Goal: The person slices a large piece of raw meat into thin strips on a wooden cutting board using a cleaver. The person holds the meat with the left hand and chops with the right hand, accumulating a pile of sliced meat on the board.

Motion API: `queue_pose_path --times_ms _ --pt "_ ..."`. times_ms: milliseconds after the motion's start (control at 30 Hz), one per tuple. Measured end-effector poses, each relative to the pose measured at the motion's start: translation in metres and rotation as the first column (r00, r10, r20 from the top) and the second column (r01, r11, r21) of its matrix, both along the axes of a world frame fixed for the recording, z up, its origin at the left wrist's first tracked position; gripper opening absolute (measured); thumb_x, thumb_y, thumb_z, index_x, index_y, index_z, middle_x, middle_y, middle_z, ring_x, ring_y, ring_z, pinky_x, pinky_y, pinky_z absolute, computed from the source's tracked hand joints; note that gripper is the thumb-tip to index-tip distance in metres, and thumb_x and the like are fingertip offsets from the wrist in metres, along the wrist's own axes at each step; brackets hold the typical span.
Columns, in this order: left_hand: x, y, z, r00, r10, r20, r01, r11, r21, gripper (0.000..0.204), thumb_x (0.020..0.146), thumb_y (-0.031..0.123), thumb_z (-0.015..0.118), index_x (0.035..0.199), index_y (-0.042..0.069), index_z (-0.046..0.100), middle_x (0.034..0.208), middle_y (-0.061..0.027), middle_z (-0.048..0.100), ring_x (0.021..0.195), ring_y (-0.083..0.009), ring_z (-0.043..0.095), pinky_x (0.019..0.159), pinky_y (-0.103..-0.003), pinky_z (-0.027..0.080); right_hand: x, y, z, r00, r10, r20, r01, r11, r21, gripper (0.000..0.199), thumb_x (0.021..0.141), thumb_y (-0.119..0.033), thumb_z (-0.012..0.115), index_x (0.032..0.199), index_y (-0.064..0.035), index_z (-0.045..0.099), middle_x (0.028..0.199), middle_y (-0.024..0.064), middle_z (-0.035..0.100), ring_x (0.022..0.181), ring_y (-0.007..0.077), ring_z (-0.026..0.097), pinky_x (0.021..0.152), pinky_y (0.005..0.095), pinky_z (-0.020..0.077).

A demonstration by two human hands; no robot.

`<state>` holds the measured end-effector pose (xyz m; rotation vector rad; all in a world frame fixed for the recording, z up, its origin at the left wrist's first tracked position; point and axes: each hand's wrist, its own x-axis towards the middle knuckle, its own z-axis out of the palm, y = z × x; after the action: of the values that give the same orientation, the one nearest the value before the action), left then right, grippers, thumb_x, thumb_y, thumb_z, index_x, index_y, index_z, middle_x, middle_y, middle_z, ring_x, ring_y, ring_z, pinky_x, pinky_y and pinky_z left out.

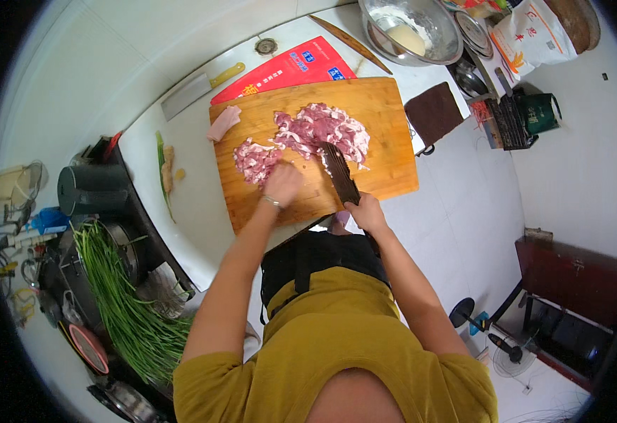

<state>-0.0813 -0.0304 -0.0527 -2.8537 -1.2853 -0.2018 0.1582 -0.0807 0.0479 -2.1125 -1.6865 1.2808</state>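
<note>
A wooden cutting board (pixel 386 141) bears two heaps of chopped raw meat. The larger meat heap (pixel 322 127) spreads across its middle; the smaller meat heap (pixel 253 161) lies at the left. My left hand (pixel 283 185) is at the near right edge of the smaller heap, its fingers curled down and closed; their tips are hidden. In my right hand (pixel 367 211) is the handle of a dark-bladed cleaver (pixel 340 173), angled away from me, its far end at the larger heap. A pale piece of pork skin or fat (pixel 224 123) rests at the board's left corner.
Beyond the board lie a yellow-handled knife (pixel 195 92) and a red printed sheet (pixel 287 70). A steel bowl with dough (pixel 410 39) stands far right. Ginger (pixel 167 169) and a scallion (pixel 160 151) are left of the board. Long green chives (pixel 121 303) pile up lower left.
</note>
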Motion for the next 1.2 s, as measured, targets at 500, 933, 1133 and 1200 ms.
queue_pose_path --times_ms 500,933,1133,1200 --pt "-0.042 -0.009 0.071 0.947 0.258 0.192 -0.262 0.965 -0.005 0.045 0.083 0.01 0.044 0.127 0.003 0.043 0.132 -0.0125 0.043 0.125 -0.0247 0.038 0.102 -0.037 0.032 -0.079 0.046 0.014 0.681 -0.423 -0.598 -0.094 0.759 -0.645 0.024 0.083 -0.009 0.058 0.067 -0.0113 0.041 0.049 -0.0033 0.031 0.039 0.0103 0.029 0.04 0.0296 0.0319" --pt "-0.078 0.052 0.053 0.82 0.549 0.165 -0.528 0.835 -0.153 0.02 0.076 0.016 0.06 0.095 0.008 0.06 0.093 -0.0099 0.057 0.09 -0.0275 0.054 0.077 -0.039 0.045 -0.051 0.02 0.006 0.824 -0.38 -0.421 0.133 0.851 -0.508 0.022 0.082 -0.01 0.06 0.067 -0.0017 0.046 0.049 0.0026 0.04 0.036 0.0146 0.038 0.035 0.0322 0.0335" --pt "-0.087 0.092 0.018 0.871 0.474 -0.126 -0.49 0.829 -0.268 0.014 0.073 0.015 0.066 0.086 0.009 0.066 0.085 -0.0062 0.063 0.082 -0.0238 0.058 0.076 -0.037 0.047 -0.026 0.008 -0.007 0.889 -0.301 -0.344 0.123 0.882 -0.454 0.028 0.08 -0.013 0.061 0.061 0.0015 0.048 0.047 0.0074 0.046 0.034 0.0183 0.045 0.034 0.034 0.0362" --pt "-0.11 0.096 0.012 0.722 0.655 0.223 -0.466 0.699 -0.542 0.015 0.077 0.018 0.066 0.086 0.006 0.065 0.082 -0.0045 0.064 0.074 -0.018 0.059 0.068 -0.032 0.049 -0.013 0.003 -0.018 0.861 -0.348 -0.37 0.15 0.87 -0.469 0.031 0.08 -0.014 0.062 0.057 0.0006 0.048 0.046 0.0076 0.046 0.034 0.0185 0.046 0.034 0.0339 0.0371"
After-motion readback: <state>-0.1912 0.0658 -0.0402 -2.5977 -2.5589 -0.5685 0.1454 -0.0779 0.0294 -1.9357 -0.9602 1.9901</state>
